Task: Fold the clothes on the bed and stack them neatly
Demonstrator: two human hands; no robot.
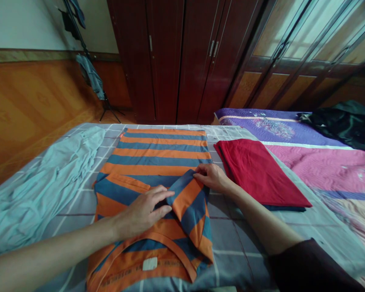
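An orange-and-blue striped T-shirt [167,152] lies spread on the bed, its collar toward me and its hem at the far end. Both sleeves are folded inward over the body. My right hand [212,176] pinches the far corner of the right-side sleeve [190,202] between thumb and fingers. At the inner corner of that same sleeve is my left hand [149,209], index finger on the cuff and thumb just below, closed loosely about the cloth. A pale label [150,263] shows inside the collar.
Folded red cloth [258,174] lies to the right, over something dark. Crumpled pale-green cloth [57,182] covers the bed's left side. Beyond the checked bedsheet [231,243] is a purple-and-pink bedspread [292,158] with dark clothing [346,121]. Wardrobes [167,61] and a clothes stand [85,48] stand behind.
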